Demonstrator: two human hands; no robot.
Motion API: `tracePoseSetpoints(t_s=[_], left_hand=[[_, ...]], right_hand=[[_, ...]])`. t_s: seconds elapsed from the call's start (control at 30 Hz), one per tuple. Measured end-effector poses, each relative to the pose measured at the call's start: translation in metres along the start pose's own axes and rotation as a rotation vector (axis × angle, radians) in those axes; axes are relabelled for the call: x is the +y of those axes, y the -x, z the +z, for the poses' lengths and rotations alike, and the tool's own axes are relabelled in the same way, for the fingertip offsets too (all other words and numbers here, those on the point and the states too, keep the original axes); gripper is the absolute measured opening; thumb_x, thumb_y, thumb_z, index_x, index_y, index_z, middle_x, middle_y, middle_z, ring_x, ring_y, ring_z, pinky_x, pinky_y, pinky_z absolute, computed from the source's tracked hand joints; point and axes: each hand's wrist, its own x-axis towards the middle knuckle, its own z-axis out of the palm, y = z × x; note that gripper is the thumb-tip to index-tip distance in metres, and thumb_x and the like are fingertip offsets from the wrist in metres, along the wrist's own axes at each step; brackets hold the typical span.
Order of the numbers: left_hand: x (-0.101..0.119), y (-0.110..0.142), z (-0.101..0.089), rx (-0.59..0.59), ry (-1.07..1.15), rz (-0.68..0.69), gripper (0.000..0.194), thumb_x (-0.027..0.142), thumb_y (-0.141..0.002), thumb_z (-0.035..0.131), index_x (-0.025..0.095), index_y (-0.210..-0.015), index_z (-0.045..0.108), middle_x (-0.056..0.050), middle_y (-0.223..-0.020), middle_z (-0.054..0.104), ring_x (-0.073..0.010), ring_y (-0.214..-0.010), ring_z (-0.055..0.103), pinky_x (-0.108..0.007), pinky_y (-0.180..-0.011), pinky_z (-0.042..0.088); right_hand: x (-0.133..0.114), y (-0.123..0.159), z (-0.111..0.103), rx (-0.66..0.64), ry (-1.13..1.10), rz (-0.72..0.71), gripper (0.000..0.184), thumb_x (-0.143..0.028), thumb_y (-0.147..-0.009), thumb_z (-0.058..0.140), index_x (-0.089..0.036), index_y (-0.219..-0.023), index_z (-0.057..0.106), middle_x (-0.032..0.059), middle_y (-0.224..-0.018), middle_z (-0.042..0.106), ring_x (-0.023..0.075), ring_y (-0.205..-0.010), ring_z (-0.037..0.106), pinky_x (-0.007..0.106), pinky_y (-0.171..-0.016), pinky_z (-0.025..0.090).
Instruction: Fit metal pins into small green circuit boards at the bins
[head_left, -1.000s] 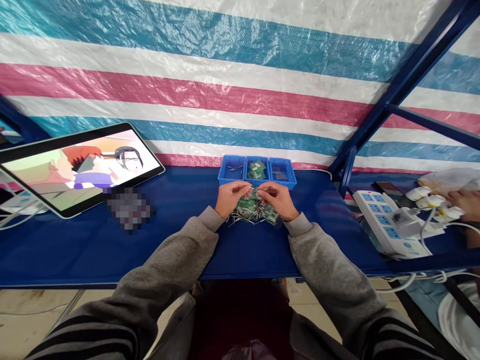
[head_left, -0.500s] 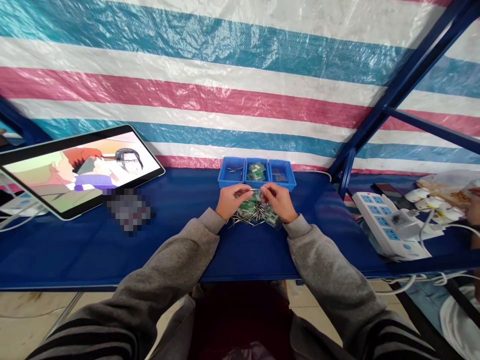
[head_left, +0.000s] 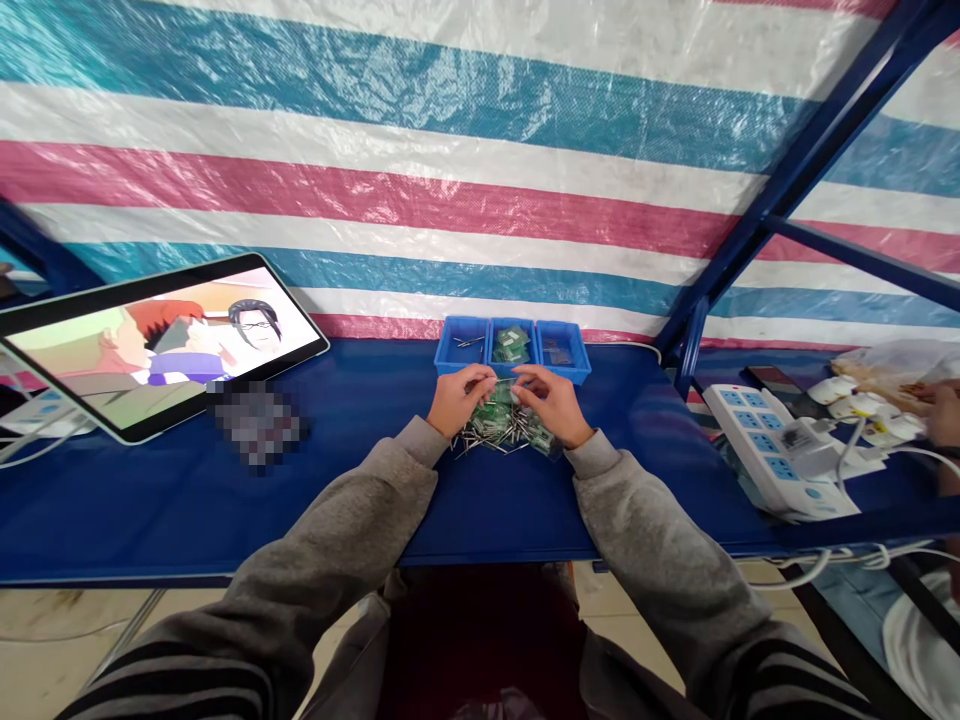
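My left hand (head_left: 456, 398) and my right hand (head_left: 551, 402) meet over a heap of small green circuit boards and metal pins (head_left: 501, 427) on the blue table (head_left: 360, 480). Both hands pinch a small part between their fingertips; it is too small to name for sure. Just behind the hands stand three blue bins (head_left: 512, 345): the left one holds a few pins, the middle one green boards, the right one dark parts.
A tablet (head_left: 154, 340) playing a cartoon leans at the left, with a blurred object (head_left: 255, 420) beside it. A white power strip (head_left: 776, 450) with plugs and cables lies at the right, where another person's hand (head_left: 946, 410) reaches. A blue frame post (head_left: 694, 345) stands behind.
My hands have stayed over the heap, with the fingertips shifting slightly closer together. The other person's hand at the right has moved about near the plugs.
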Motion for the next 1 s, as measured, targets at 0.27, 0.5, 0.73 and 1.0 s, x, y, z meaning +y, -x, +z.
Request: tracePoseSetpoints(t_s=[0.27, 0.5, 0.73, 1.0], left_hand=[[0.001, 0.000, 0.001, -0.051, 0.158, -0.058, 0.028, 0.044, -0.087, 0.062, 0.016, -0.092, 0.064, -0.001, -0.066, 0.066, -0.0122, -0.054, 0.060, -0.023, -0.052, 0.054], [-0.003, 0.001, 0.002, -0.030, 0.054, -0.023, 0.033, 0.048, -0.083, 0.067, 0.016, -0.089, 0.066, -0.004, -0.073, 0.070, -0.0152, -0.059, 0.065, -0.026, -0.055, 0.056], [0.005, 0.000, -0.001, -0.064, -0.087, 0.045, 0.032, 0.046, -0.091, 0.055, 0.017, -0.082, 0.066, -0.002, -0.070, 0.068, -0.0146, -0.061, 0.064, -0.025, -0.058, 0.054], [0.008, -0.001, -0.001, -0.018, 0.011, -0.071, 0.041, 0.047, -0.090, 0.055, 0.016, -0.063, 0.059, 0.002, -0.052, 0.059, -0.0097, -0.044, 0.052, -0.021, -0.044, 0.044]], right_hand=[[-0.001, 0.000, 0.000, 0.025, 0.043, -0.027, 0.020, -0.041, -0.085, 0.058, -0.021, -0.080, 0.060, 0.0024, -0.071, 0.065, 0.0179, -0.059, 0.063, 0.031, -0.061, 0.050], [-0.005, 0.000, 0.000, -0.001, 0.054, 0.008, 0.027, -0.048, -0.091, 0.047, -0.023, -0.084, 0.051, -0.0034, -0.062, 0.055, 0.0134, -0.052, 0.056, 0.027, -0.057, 0.045], [-0.008, 0.001, -0.002, -0.018, 0.179, -0.032, 0.033, -0.047, -0.095, 0.042, -0.023, -0.076, 0.052, -0.0025, -0.056, 0.055, 0.0151, -0.053, 0.055, 0.028, -0.062, 0.045], [-0.004, 0.001, 0.001, 0.003, 0.096, -0.040, 0.033, -0.055, -0.085, 0.056, -0.022, -0.085, 0.061, 0.0042, -0.079, 0.067, 0.0171, -0.059, 0.060, 0.031, -0.061, 0.049]])
